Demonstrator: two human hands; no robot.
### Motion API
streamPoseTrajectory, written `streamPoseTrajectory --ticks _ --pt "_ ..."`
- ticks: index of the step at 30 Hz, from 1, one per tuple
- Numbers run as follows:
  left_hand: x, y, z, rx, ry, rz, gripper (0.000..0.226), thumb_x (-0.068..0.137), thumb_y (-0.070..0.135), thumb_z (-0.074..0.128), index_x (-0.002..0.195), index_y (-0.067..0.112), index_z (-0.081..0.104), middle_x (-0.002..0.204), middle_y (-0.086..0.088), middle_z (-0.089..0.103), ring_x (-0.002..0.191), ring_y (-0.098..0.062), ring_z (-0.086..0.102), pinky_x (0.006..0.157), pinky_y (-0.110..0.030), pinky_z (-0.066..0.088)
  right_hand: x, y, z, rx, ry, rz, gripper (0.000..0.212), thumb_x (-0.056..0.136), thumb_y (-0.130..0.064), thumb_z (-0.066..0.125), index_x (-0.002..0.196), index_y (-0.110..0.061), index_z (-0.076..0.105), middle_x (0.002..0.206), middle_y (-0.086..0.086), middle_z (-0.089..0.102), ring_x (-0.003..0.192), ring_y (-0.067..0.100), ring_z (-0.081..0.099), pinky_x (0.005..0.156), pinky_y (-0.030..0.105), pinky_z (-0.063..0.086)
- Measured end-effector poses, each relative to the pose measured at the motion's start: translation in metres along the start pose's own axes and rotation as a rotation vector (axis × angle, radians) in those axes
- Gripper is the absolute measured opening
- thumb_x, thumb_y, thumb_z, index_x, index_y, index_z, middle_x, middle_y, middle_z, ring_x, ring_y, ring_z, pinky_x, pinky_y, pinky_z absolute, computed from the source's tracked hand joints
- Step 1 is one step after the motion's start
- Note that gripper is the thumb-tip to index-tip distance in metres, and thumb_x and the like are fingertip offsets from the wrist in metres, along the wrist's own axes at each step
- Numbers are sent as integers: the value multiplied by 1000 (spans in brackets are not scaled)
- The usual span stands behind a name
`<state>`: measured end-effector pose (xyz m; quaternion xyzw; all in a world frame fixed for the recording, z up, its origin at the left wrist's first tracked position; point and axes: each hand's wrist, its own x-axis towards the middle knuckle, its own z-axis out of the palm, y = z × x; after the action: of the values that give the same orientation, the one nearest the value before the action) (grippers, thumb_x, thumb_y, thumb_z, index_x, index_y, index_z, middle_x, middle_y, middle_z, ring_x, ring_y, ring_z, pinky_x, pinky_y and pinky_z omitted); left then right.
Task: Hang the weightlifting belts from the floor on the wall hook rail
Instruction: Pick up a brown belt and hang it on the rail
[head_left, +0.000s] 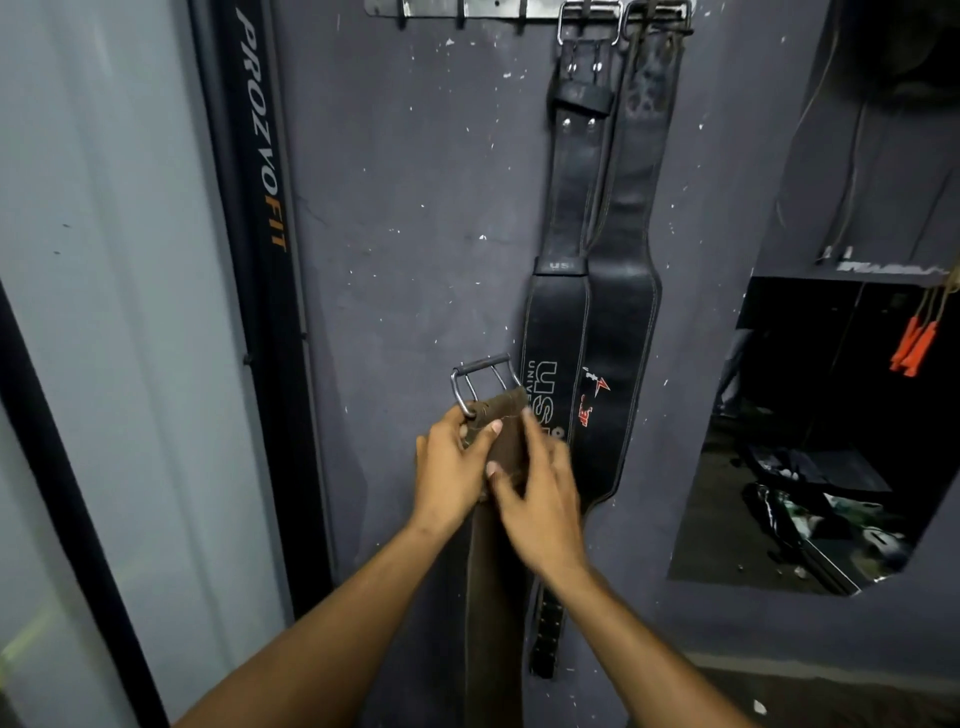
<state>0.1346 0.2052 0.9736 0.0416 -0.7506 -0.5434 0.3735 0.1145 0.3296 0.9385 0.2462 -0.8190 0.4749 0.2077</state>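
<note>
Head view: a brown belt (493, 571) is gripped near its buckle (483, 382) by the left hand (452, 467) and right hand (540, 499), below the hook rail (467, 9). The buckle frame should be raised squarely onto a free hook (460, 18), beside two hung belts (597, 312).

the black upright frame (260, 156) at left reads "prozvofit", the last letters in orange. the left hanging belt (556, 332) bears "usi" over partly hidden smaller letters; its keeper loop shows "us".
</note>
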Motion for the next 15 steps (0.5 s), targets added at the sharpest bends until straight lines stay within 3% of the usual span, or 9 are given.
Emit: streamPoseTrajectory --ticks 2,4,7,9,11,13,15 --pt "7 17 4 31 -30 14 21 86 36 72 104 24 74 84 9 79 84 -4 75 86 -38 60 -5 -7 7 91 -82 -39 93 84 -25 73 164 -25 25 154 0 37 136 7 45 114 18 34" --pt "7 35 7 116 -130 57 32 84 46 66 108 27 75 92 9 80 93 -6 75 90 -36 59 2 -13 8 228 -29 -6 80 84 -17 71 155 -30 37 146 -1 53 131 10 56 110 22 45" --pt "7 52 4 251 -245 95 50 84 56 58 128 34 68 120 7 76 116 -11 68 103 -36 54 16 -9 -3 316 110 78 51 93 -12 67 139 -29 54 113 -8 74 106 13 73 83 15 55" --pt "11 55 -4 172 -308 69 44 87 51 59 128 37 68 120 7 76 109 -10 70 99 -37 55 26 -2 -14 454 150 102 39 95 -8 67 127 -29 63 104 -10 77 101 9 73 76 10 52" --pt "14 53 -8 -83 -350 67 31 95 33 64 125 31 72 114 6 77 93 -7 72 89 -35 58 35 0 -23 613 122 123 33 96 -8 67 123 -26 65 104 -11 78 99 5 74 78 13 54" --pt "14 46 -11 -234 -217 148 33 96 18 68 126 32 69 113 7 72 79 -3 65 80 -30 58 44 -3 -30 700 67 145 29 98 -11 66 124 -22 60 105 -14 78 97 5 74 77 15 56" --pt "17 35 -14 -183 30 173 40 91 22 74 124 39 63 111 9 53 73 2 51 75 -16 50 51 -6 -38 799 8 202 25 100 -18 67 123 -22 59 104 -9 79 97 12 76 76 19 58"
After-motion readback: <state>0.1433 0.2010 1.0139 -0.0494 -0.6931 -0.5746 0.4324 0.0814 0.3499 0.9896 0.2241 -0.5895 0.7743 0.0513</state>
